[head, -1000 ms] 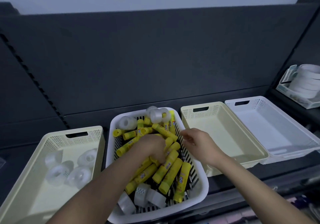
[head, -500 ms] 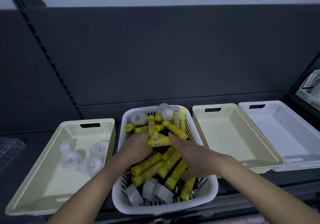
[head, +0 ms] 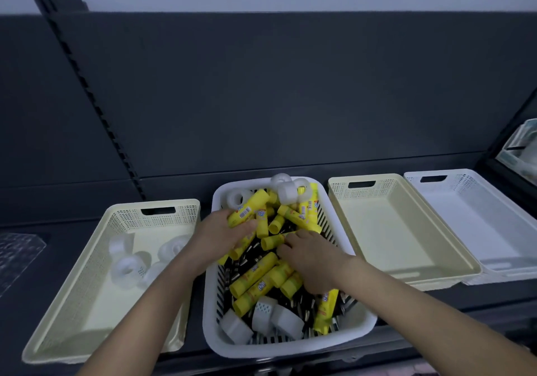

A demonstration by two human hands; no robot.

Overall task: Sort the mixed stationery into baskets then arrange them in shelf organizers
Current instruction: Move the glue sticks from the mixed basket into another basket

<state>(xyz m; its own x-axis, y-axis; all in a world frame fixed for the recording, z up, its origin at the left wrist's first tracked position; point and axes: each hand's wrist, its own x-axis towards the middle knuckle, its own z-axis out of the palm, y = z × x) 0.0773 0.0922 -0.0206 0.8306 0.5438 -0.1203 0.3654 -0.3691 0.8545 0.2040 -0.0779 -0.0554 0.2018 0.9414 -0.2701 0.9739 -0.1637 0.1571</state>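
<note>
- The white slotted basket point(head: 290, 343) sits in the middle of the dark shelf point(head: 58, 239), heaped with yellow glue sticks point(head: 252, 277) and clear tape rolls point(head: 286, 320).
- The left hand point(head: 220, 236) is down in the far-left part of that basket, fingers curled round a bunch of glue sticks — one labelled stick point(head: 247, 211) pokes out past the thumb toward the back wall.
- The right hand point(head: 311, 259) lies palm down over the middle of the pile, fingers bent and pressed onto the sticks; whether it actually grips one cannot be told, as the fingertips are buried.
- Three tape rolls lie at the near end of the white basket, and more rolls point(head: 287, 189) are stacked at its far rim.
- To the left, touching nothing but the shelf, a cream basket point(head: 96, 340) holds only sorted tape rolls point(head: 128, 265), grouped in its far half.
- To the right of the middle basket stands a second cream basket point(head: 406, 271) — bare inside — and just beyond it, edges overlapping, a white basket point(head: 479, 218), also bare inside.
- At the far right edge, a pale organiser point(head: 520, 154) on a neighbouring shelf is only partly visible.
</note>
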